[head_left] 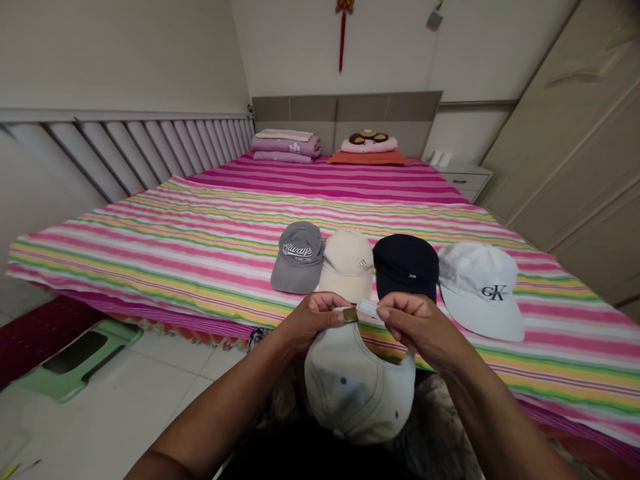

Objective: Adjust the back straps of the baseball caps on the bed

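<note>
A pale baseball cap [357, 390] hangs from my two hands over my lap, its back opening towards the bed. My left hand [316, 320] pinches the strap end that carries a brass-coloured buckle [351, 315]. Between thumb and fingers, my right hand [417, 327] grips the loose light strap [369, 308]. The strap's tip lies apart from the buckle by a small gap. Just beyond my hands, a grey cap [299, 260], a cream cap [347, 263], a dark navy cap [406, 267] and a white cap [483, 290] lie in a row.
The bed [200, 233] has a striped cover. Folded purple bedding [286, 147] and an orange pillow [367, 158] sit by the headboard [310, 110]. A green stool [83, 360] stands on the floor at left. Railings [165, 150] line the left wall; a nightstand [463, 180] is at right.
</note>
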`<state>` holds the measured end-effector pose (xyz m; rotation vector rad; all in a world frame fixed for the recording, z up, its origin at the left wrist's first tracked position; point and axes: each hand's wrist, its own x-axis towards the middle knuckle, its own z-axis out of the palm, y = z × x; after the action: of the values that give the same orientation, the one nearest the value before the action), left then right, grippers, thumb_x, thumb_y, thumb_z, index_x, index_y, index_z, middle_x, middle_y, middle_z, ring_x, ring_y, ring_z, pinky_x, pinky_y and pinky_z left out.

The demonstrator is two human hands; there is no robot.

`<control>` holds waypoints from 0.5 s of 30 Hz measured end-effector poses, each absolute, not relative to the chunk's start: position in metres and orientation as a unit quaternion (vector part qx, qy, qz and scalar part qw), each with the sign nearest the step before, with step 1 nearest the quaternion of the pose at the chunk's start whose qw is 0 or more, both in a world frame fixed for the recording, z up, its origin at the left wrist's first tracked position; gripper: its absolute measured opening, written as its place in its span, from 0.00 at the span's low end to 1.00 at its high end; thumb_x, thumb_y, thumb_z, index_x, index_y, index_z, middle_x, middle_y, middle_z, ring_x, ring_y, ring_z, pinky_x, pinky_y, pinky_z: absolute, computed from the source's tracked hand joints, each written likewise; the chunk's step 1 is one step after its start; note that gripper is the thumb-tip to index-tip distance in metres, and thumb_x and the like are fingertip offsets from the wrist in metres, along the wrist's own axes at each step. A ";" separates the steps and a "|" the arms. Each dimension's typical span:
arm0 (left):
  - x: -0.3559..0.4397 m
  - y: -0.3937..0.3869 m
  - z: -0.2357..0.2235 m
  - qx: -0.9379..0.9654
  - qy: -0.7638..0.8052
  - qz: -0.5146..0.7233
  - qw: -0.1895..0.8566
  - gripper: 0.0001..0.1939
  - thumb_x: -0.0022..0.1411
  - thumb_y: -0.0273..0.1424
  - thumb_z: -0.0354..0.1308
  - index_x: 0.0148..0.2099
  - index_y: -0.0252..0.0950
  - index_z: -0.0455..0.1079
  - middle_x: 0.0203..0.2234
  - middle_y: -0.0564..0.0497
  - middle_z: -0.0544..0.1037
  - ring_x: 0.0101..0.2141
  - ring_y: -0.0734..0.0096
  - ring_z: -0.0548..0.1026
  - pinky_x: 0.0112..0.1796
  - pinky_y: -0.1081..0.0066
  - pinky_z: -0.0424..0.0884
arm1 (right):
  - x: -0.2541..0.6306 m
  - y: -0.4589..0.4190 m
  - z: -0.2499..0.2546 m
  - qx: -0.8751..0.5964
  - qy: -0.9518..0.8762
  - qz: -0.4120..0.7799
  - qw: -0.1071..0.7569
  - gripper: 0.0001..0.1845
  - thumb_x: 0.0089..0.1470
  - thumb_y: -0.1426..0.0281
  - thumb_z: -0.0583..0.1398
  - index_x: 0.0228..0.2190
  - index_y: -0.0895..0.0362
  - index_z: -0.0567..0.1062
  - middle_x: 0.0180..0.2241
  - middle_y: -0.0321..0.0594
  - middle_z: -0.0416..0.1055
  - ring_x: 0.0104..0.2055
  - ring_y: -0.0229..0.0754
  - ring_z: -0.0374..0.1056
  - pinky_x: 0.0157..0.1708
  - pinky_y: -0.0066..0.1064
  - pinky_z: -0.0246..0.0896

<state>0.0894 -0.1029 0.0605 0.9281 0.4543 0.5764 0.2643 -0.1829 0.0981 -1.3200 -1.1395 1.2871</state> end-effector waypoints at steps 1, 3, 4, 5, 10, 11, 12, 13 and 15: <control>0.089 -0.103 0.060 0.437 0.213 0.273 0.830 0.15 0.38 0.30 0.68 0.30 0.30 0.72 0.22 0.50 0.76 0.21 0.76 0.72 0.25 0.75 0.66 | 0.264 -0.183 0.098 -0.541 -0.465 0.523 0.467 0.15 0.42 0.60 0.61 0.21 0.60 0.69 0.10 0.28 0.58 0.11 0.25 0.45 0.10 0.20 0.36; 0.089 -0.104 0.059 0.437 0.211 0.273 0.830 0.15 0.38 0.30 0.68 0.31 0.30 0.72 0.23 0.50 0.76 0.22 0.75 0.73 0.26 0.74 0.67 | 0.264 -0.182 0.098 -0.544 -0.466 0.522 0.463 0.15 0.42 0.60 0.61 0.20 0.60 0.68 0.09 0.28 0.57 0.11 0.26 0.45 0.10 0.20 0.35; 0.089 -0.104 0.059 0.437 0.210 0.275 0.830 0.15 0.38 0.30 0.68 0.31 0.31 0.72 0.23 0.49 0.77 0.22 0.74 0.73 0.26 0.74 0.67 | 0.264 -0.182 0.098 -0.545 -0.467 0.523 0.460 0.15 0.42 0.60 0.61 0.20 0.60 0.68 0.09 0.28 0.57 0.11 0.26 0.44 0.10 0.20 0.35; 0.090 -0.104 0.059 0.435 0.208 0.277 0.831 0.15 0.38 0.30 0.68 0.32 0.31 0.72 0.24 0.49 0.77 0.22 0.74 0.73 0.26 0.74 0.67 | 0.264 -0.183 0.098 -0.544 -0.468 0.524 0.458 0.15 0.42 0.60 0.61 0.20 0.60 0.68 0.09 0.28 0.57 0.11 0.26 0.44 0.11 0.21 0.35; 0.091 -0.105 0.060 0.426 0.188 0.294 0.835 0.15 0.38 0.28 0.68 0.32 0.32 0.72 0.24 0.50 0.77 0.23 0.76 0.73 0.26 0.76 0.67 | 0.264 -0.184 0.098 -0.541 -0.473 0.528 0.452 0.15 0.42 0.61 0.61 0.19 0.60 0.68 0.09 0.28 0.56 0.11 0.27 0.45 0.12 0.21 0.35; 0.091 -0.105 0.060 0.426 0.186 0.295 0.835 0.15 0.38 0.28 0.68 0.33 0.32 0.72 0.24 0.50 0.77 0.23 0.76 0.73 0.26 0.76 0.67 | 0.264 -0.184 0.098 -0.544 -0.472 0.529 0.449 0.14 0.42 0.61 0.61 0.19 0.60 0.68 0.09 0.28 0.56 0.11 0.27 0.45 0.12 0.22 0.35; 0.091 -0.105 0.060 0.426 0.185 0.296 0.835 0.15 0.38 0.28 0.67 0.33 0.32 0.72 0.24 0.50 0.77 0.23 0.76 0.73 0.26 0.76 0.67 | 0.263 -0.184 0.099 -0.547 -0.471 0.529 0.447 0.14 0.42 0.61 0.61 0.19 0.60 0.68 0.09 0.28 0.56 0.11 0.27 0.45 0.12 0.22 0.35; 0.091 -0.105 0.061 0.427 0.185 0.298 0.834 0.15 0.39 0.28 0.67 0.33 0.32 0.72 0.24 0.50 0.77 0.23 0.76 0.73 0.26 0.76 0.67 | 0.263 -0.184 0.099 -0.550 -0.469 0.530 0.444 0.14 0.41 0.61 0.61 0.19 0.60 0.68 0.09 0.28 0.56 0.11 0.27 0.44 0.12 0.22 0.35; 0.092 -0.105 0.060 0.429 0.183 0.305 0.830 0.15 0.39 0.27 0.67 0.33 0.32 0.71 0.24 0.50 0.77 0.23 0.76 0.73 0.26 0.76 0.67 | 0.263 -0.184 0.100 -0.553 -0.466 0.533 0.439 0.14 0.41 0.61 0.61 0.19 0.60 0.68 0.09 0.28 0.56 0.11 0.27 0.44 0.11 0.22 0.35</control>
<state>0.0919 -0.1054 0.0605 0.9103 0.3883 0.6478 0.2626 -0.1840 0.0998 -1.3748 -1.1577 1.3232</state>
